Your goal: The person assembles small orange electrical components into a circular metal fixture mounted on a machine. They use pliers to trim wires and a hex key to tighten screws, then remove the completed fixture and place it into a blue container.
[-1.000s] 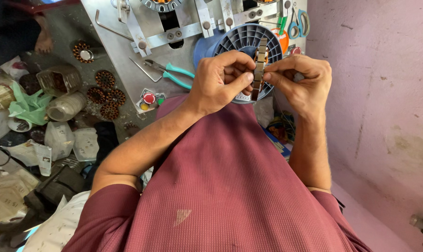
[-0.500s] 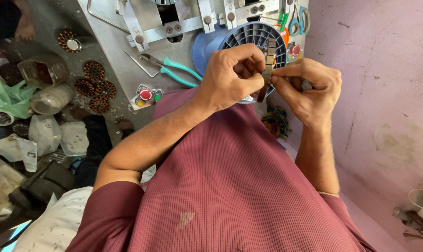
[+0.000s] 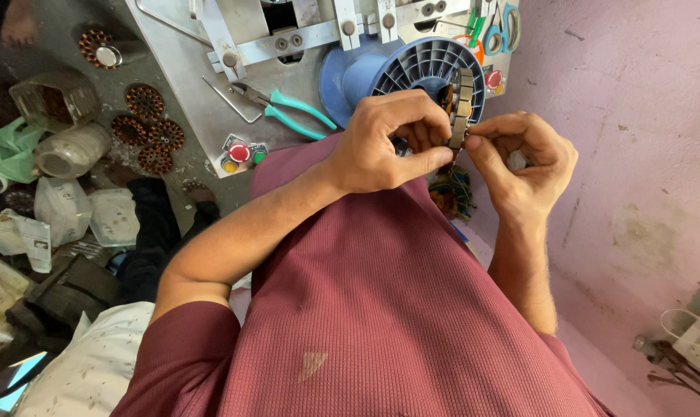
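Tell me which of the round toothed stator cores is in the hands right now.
The edge-on stator core, pinched between the left hand and right hand before the blue spool. The other cores lie flat on the floor, untouched.

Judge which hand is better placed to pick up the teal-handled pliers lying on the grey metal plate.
Left, probably. The left hand is nearer the teal-handled pliers on the grey metal plate. The right hand sits farther off, across the round metal stator core that both hands pinch.

Pliers (image 3: pixel 292 108) lie on the bench (image 3: pixel 188 69), left of a spool (image 3: pixel 412 73) (switch box (image 3: pixel 239 153) nearer the person); wound cores (image 3: pixel 151 131) and jars (image 3: pixel 68 150) sit farther left.
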